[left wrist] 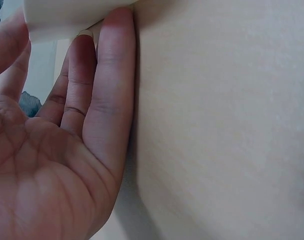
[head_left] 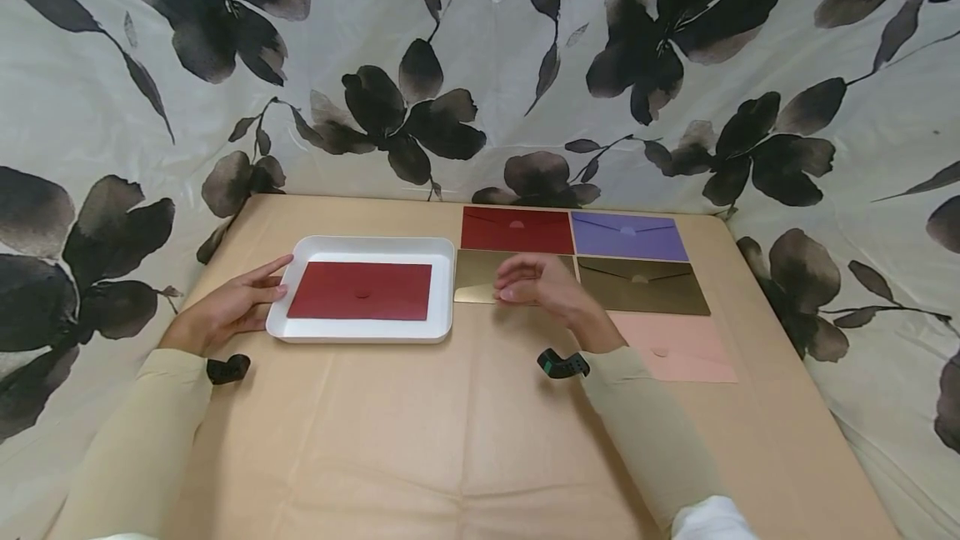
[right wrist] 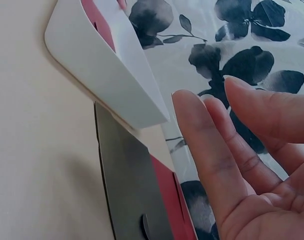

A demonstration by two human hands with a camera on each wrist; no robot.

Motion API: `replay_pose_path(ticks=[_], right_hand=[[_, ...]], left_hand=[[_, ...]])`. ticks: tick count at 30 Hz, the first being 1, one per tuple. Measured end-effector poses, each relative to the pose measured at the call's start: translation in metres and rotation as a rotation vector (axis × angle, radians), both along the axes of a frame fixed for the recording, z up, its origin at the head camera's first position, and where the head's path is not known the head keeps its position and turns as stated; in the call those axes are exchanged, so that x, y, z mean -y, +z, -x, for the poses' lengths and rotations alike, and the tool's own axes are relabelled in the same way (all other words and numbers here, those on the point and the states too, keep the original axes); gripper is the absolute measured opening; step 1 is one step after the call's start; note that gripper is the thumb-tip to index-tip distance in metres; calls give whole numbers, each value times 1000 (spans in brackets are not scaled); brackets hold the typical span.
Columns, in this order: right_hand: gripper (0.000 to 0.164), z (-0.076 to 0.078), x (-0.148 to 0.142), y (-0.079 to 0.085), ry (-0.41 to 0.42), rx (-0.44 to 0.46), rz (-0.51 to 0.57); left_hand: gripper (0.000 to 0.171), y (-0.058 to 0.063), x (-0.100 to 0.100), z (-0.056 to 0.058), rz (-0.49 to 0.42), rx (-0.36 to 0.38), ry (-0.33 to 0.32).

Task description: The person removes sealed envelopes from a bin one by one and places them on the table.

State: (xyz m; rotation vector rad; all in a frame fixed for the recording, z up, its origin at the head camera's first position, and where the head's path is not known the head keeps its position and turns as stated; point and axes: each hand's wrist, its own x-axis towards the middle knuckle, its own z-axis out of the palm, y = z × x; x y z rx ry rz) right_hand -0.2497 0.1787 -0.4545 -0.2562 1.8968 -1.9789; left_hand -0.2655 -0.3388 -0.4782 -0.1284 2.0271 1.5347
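Note:
A dark red envelope (head_left: pixel 360 291) lies in the white tray (head_left: pixel 361 335), its long side along the tray's. At the tray's left end, my left hand (head_left: pixel 225 307) holds the rim; in the left wrist view, fingertips of this left hand (left wrist: pixel 66 140) reach the tray's edge and underside. My right hand (head_left: pixel 542 286) hovers over a shiny gold envelope (head_left: pixel 474 279), fingers loosely bent and holding nothing. The right wrist view shows that right hand (right wrist: pixel 252 165) with a gap between thumb and fingers, apart from the tray's corner.
Right of the tray lie a dark red envelope (head_left: pixel 516 229), a purple envelope (head_left: pixel 630 237), a bronze envelope (head_left: pixel 643 287) and a pink envelope (head_left: pixel 678 347). A tan cloth covers the table (head_left: pixel 390 440). Floral fabric (head_left: pixel 525 65) hangs behind the table.

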Motion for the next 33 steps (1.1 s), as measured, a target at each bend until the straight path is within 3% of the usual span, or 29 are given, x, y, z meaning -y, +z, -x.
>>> replay_pose_path(ticks=[33], right_hand=[[47, 6, 87, 10, 62, 36, -41]], left_hand=[[75, 0, -1, -4, 3, -13, 15]])
